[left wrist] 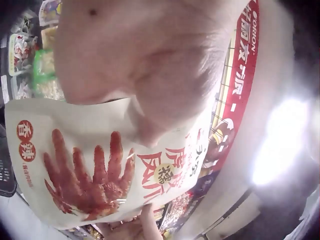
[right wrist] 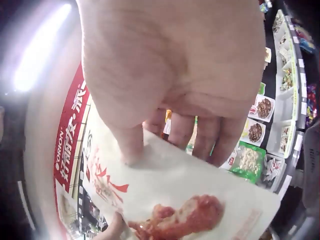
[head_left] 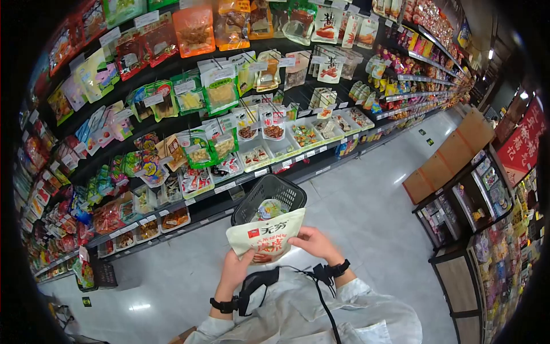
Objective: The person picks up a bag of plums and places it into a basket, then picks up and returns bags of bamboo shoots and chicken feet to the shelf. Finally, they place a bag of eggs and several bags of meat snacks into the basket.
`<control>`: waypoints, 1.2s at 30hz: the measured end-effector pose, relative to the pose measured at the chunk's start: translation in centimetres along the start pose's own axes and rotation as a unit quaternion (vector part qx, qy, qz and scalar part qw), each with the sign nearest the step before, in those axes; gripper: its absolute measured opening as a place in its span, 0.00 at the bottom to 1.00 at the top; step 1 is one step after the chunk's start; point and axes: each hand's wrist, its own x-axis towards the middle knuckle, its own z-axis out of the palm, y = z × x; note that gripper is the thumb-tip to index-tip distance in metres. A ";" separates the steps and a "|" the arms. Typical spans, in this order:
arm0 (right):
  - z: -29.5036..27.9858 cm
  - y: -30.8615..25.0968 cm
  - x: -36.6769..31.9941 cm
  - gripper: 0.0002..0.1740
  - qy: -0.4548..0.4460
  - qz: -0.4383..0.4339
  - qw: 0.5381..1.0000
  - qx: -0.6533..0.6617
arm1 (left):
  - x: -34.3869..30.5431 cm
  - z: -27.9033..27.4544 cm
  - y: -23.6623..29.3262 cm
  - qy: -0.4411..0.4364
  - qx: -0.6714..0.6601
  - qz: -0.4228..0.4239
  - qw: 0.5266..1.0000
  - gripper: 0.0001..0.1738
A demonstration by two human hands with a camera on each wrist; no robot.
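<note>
A white snack bag (head_left: 265, 239) with red printing is held up in front of me by both hands. My left hand (head_left: 236, 269) grips its lower left edge, thumb on the front. My right hand (head_left: 314, 243) pinches its right edge. In the left wrist view the snack bag (left wrist: 95, 165) shows a red chicken-feet picture, with the left hand (left wrist: 145, 65) over its top. In the right wrist view the right hand (right wrist: 175, 75) has its thumb on the near face of the snack bag (right wrist: 185, 195) and the fingers behind it.
A black shopping basket (head_left: 269, 198) with a packet inside hangs just beyond the bag. Shelves of hanging snack packets (head_left: 189, 97) fill the left and far side. A grey floor aisle (head_left: 366, 212) runs right, bounded by a display stand (head_left: 458, 189).
</note>
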 end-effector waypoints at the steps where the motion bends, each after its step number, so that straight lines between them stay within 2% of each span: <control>1: 1.1 -0.2 -0.7 0.15 0.019 -0.017 1.000 -0.008 | -0.9 -0.2 -0.4 0.004 -0.012 0.004 1.000 0.19; 6: 3.9 0.9 -4.1 0.16 0.072 -0.011 0.997 0.007 | -3.6 0.5 -2.1 -0.012 -0.078 -0.002 0.997 0.18; 11: 4.0 -0.4 -8.3 0.15 0.148 -0.007 0.989 0.001 | -4.3 2.5 -2.2 -0.085 -0.095 -0.010 0.992 0.20; 19: 0.5 0.8 -11.5 0.16 0.142 -0.011 0.989 0.043 | -3.8 7.2 -2.2 -0.098 -0.054 0.020 0.993 0.20; 23: -4.5 2.1 -13.9 0.17 0.150 -0.038 0.984 0.086 | -2.2 12.6 -2.2 -0.117 -0.022 0.022 0.993 0.20; 31: -17.1 2.7 -20.9 0.19 0.209 -0.066 0.969 0.117 | 1.5 27.4 -1.3 -0.176 -0.007 0.009 0.984 0.20; 36: -23.2 2.9 -22.9 0.18 0.244 -0.082 0.959 0.121 | 4.5 33.8 -0.6 -0.204 0.031 0.001 0.979 0.19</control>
